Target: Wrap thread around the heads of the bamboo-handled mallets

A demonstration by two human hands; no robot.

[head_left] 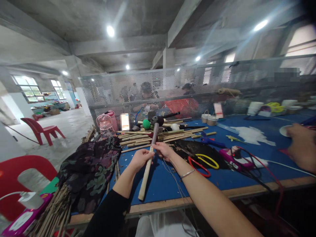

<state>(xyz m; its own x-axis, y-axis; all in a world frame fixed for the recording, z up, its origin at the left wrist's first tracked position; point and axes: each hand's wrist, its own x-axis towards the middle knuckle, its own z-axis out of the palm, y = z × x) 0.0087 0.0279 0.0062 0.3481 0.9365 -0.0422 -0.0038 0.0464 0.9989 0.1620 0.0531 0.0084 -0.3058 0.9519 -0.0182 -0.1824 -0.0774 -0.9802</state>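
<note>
Left hand (141, 160): I see fingers pinching the stick (146, 177) midway.
Right hand (164, 151): gripping just above, forearm extended diagonally.
Stick: slanting over the blue counter (170, 190), between both hands.

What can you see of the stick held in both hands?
The stick looks pale, straight and bamboo-like, with a grey section toward its far end. It slants away over the blue tabletop, its bare end nearest. The left hand pinches it mid-length; the right hand grips just beyond, by the grey section. Whether it joins the dark object beyond is unclear.
</note>
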